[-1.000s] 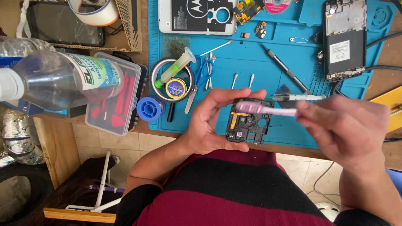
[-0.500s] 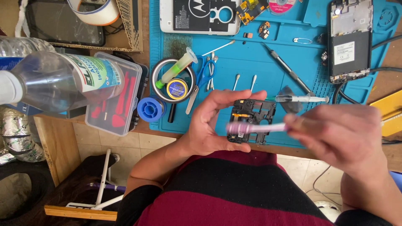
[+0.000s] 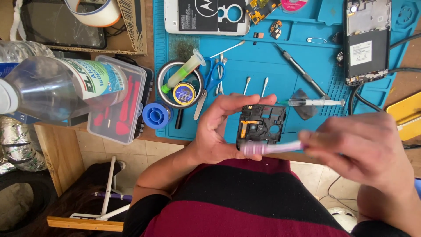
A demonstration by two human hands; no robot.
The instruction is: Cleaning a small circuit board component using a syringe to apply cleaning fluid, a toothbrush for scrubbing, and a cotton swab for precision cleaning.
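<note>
My left hand [image 3: 221,131] sits at mid-frame, fingers curled around the black phone frame [image 3: 261,125], which stands between fingertips above and thumb below. My right hand [image 3: 357,151], lower right of the frame, is closed on a pink brush [image 3: 269,148] whose head lies against the lower edge of the phone frame — the brush and the hand are blurred, so I cannot make out the bristles or which fingers pinch the handle. Behind the hands lies the blue mat [image 3: 289,57] on the desk, with a syringe [image 3: 313,102] just above the right hand, cotton swabs [image 3: 255,85], blue-handled scissors [image 3: 210,81] and a solder reel [image 3: 157,115]. An opened phone [image 3: 366,41] is cut off at the top right. A clear bottle [image 3: 61,87] looms out of focus at the left edge.
</note>
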